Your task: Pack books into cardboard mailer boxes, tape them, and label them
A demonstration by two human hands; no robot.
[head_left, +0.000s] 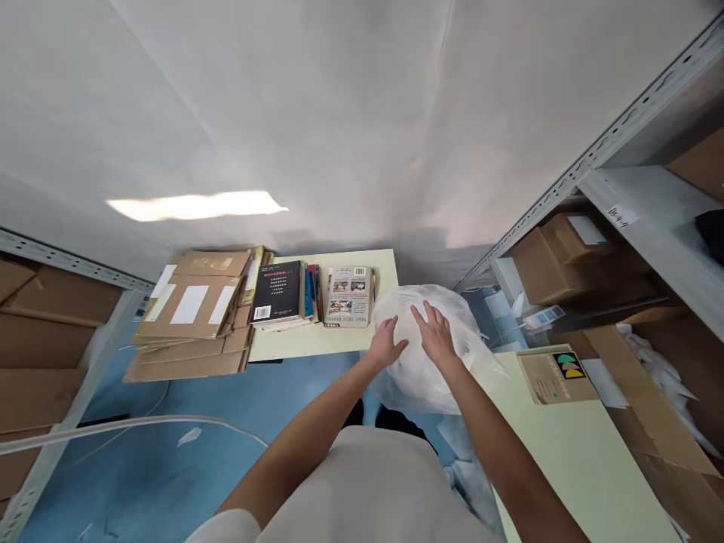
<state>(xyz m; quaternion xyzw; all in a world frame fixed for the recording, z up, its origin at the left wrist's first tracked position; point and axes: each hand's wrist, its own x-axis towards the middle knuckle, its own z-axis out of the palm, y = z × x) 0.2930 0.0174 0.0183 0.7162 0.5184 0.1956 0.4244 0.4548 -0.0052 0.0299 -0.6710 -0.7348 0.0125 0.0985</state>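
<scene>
A large bundle of white translucent plastic film or bagging point(421, 362) is in front of me, between two pale tabletops. My left hand point(387, 343) is at its left side with thumb and fingers apart. Over the upper middle of the bundle is my right hand point(434, 332), its fingers spread. Neither hand is closed on anything; whether the fingertips touch the plastic I cannot tell. Left of the bundle, a stack of books with a pale, picture-covered book point(348, 296) on top lies on the far table point(383, 264). Beside it is another stack topped by a black book point(277, 292).
Flattened cardboard boxes point(189, 302) are piled at the table's left end. A brown book point(557, 375) lies on the right table point(588, 452). Metal shelves with cardboard boxes point(546, 260) flank both sides. A pale hose point(141, 421) arcs above the blue floor point(226, 445).
</scene>
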